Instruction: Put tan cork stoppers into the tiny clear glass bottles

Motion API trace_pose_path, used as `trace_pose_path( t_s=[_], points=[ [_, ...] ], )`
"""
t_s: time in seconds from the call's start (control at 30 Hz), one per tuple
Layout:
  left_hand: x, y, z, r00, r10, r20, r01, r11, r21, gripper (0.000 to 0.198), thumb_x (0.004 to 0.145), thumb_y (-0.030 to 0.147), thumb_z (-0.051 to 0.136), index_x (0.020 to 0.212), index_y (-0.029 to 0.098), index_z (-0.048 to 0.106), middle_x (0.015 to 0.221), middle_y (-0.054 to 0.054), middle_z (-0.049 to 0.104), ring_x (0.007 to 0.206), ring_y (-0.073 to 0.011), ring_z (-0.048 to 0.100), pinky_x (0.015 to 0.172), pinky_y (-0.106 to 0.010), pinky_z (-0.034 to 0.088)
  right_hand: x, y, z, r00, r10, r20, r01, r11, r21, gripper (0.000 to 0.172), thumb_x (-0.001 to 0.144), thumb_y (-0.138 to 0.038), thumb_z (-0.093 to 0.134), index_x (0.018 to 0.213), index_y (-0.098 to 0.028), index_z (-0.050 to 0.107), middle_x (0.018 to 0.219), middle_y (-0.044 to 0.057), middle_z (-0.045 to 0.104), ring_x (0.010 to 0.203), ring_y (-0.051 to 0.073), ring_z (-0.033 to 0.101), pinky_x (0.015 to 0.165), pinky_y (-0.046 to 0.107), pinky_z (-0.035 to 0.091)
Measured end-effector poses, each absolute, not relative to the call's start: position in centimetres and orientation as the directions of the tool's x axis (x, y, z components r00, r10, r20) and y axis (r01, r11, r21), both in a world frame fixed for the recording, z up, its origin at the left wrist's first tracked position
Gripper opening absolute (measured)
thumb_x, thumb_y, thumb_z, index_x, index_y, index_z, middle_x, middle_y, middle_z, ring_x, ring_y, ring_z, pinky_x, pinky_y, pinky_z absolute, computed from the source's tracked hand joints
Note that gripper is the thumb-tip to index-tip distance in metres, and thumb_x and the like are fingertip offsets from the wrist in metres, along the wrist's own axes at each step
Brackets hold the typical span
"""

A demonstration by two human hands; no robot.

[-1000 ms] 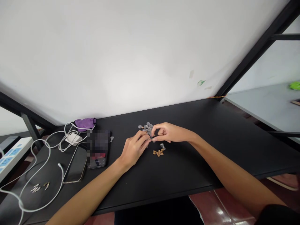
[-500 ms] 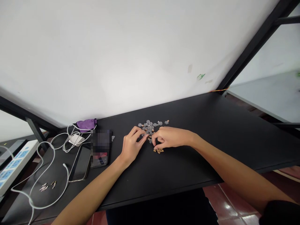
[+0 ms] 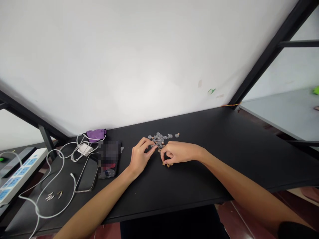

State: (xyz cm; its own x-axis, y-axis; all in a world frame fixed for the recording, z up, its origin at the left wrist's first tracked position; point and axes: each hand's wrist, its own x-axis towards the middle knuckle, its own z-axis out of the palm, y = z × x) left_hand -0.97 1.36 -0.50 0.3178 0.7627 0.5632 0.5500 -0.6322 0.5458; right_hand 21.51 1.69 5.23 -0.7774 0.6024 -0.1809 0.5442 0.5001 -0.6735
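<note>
I see my left hand (image 3: 140, 158) a little open, its fingertips (image 3: 154, 147) touching the edge of the clear pieces (image 3: 159, 140). My right hand (image 3: 179, 152) curls together over the brown pieces (image 3: 167, 165); I cannot tell if it holds one. All are on the black tabletop (image 3: 199, 179).

The black desktop (image 3: 189, 186) carries small clear discs (image 3: 159, 140) and tan bits (image 3: 167, 165) mid-frame, with a phone (image 3: 87, 173), white cable (image 3: 56, 199), white charger (image 3: 84, 149) and purple pouch (image 3: 96, 135) at left.
</note>
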Motion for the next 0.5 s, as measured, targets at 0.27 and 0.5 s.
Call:
trace_pose_path(
  t_s=[0.27,0.5],
  points=[
    [-1.08,1.50,-0.95,0.344,0.740,0.578,0.552,-0.657,0.513,0.015,0.100,0.035,0.063,0.097,0.022,0.069,0.093,-0.002,0.064,0.078,-0.0122,0.062,0.068,-0.023,0.048,21.90,1.78,5.00,-0.746,0.645,-0.169,0.594,0.529,-0.606,0.013,0.091,-0.029,0.067,0.088,-0.019,0.076,0.053,-0.005,0.055,0.052,0.013,0.050,0.059,0.025,0.036],
    [-0.96,1.72,-0.92,0.321,0.753,0.575,0.503,-0.650,0.570,0.013,0.098,0.033,0.066,0.096,0.021,0.070,0.092,-0.003,0.063,0.078,-0.0125,0.062,0.069,-0.024,0.048,22.49,2.60,4.56,-0.707,0.700,-0.098,0.540,0.445,-0.715,0.024,0.094,-0.039,0.065,0.093,-0.018,0.074,0.052,-0.010,0.037,0.047,0.009,0.035,0.058,0.025,0.031]
  ],
)
